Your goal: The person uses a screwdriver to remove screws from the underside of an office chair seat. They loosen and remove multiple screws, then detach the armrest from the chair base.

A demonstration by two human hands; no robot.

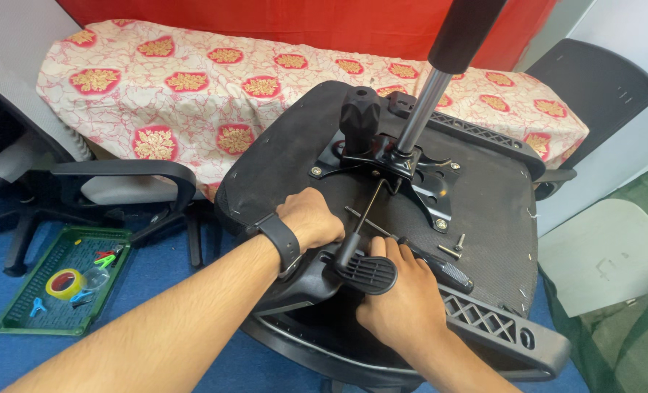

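Floor: blue carpet runs under the work, with a green tray of small tools and a roll of yellow tape lying on it at the left
Left hand: wears a dark wrist band; it is curled over the near edge of the overturned chair seat, fingers tucked down out of sight, so what they grip cannot be told
Right hand: closed around a black-handled screwdriver that lies across the seat underside, its thin shaft pointing up and left toward the left hand
Lever: a black ribbed paddle sits between the two hands, just against the right thumb, with a thin rod running up from it to the mechanism
Loose bolts: two small screws rest on the fabric just beyond the screwdriver handle
Armrest frame: a black plastic lattice part runs along the near right edge of the seat, below the right hand
Mechanism: a black metal plate is bolted to the middle of the seat underside, with a round black knob standing at its left
Gas column: a chrome cylinder rises from the plate, capped by a black sleeve at the top edge of view
Behind: the seat leans on a bed covered by a cream cloth with red and gold motifs; another black chair stands at the left
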